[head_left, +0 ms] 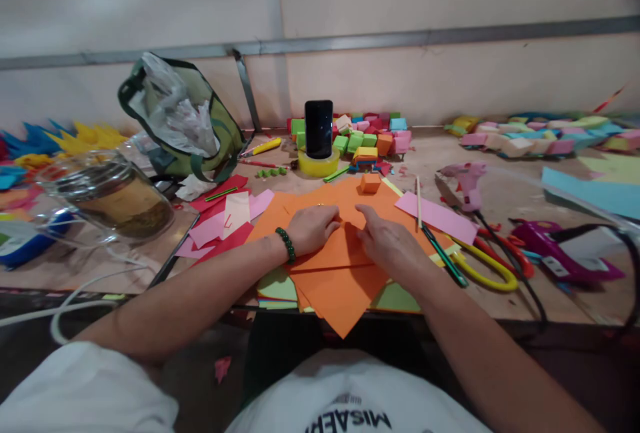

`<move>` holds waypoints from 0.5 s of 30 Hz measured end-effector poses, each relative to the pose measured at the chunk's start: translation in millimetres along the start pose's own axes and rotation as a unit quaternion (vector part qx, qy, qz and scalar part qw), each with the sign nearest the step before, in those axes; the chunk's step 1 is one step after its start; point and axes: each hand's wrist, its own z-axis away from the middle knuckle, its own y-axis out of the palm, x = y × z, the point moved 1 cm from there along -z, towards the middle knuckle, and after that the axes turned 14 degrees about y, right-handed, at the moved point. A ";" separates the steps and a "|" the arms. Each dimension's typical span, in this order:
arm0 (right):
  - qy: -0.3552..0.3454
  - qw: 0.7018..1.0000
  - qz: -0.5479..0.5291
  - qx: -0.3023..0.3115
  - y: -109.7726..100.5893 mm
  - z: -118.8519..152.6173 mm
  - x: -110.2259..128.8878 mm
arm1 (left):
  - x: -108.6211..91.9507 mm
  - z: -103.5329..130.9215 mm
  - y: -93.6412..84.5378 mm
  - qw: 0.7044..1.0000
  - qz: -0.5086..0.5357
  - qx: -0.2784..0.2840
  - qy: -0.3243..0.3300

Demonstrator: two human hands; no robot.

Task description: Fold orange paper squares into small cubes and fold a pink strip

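Sheets of orange paper [340, 296] lie overlapped in front of me, and one corner points over the table edge toward my body. My left hand [314, 227], below a green bead bracelet [285, 245], rests on the orange paper with its thumb and fingers closed at a piece of it. Opposite it, my right hand [393, 246] lies low over the same paper, index finger stretched out and thumb apart from it. Between the hands, orange lies on orange, so the edges of the piece are hard to make out. A small folded orange paper box [371, 183] sits just beyond.
A phone [319, 129] stands on a yellow tape roll [319, 164] before colourful paper boxes [363, 143]. At right lie a green cutter [445, 256], yellow-handled scissors [487, 271], a pink glue gun [469, 183] and a purple tool [560, 253]. A glass jar [113, 196] and green bag [223, 126] are left.
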 end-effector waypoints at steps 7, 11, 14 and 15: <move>-0.011 0.999 0.042 0.019 4.1 0.7 3.2 | 1.4 -0.3 3.6 0.982 -0.121 -0.019 0.142; -0.015 0.998 0.059 0.020 5.5 -0.5 3.7 | 13.0 10.1 -2.1 0.963 -0.118 0.019 0.242; -0.020 0.997 0.073 0.017 7.7 -1.7 3.5 | 20.4 32.3 -9.4 0.949 -0.112 0.010 0.295; -0.021 0.997 0.078 0.017 8.4 -2.0 3.3 | 21.7 40.4 -12.1 0.946 -0.110 0.006 0.304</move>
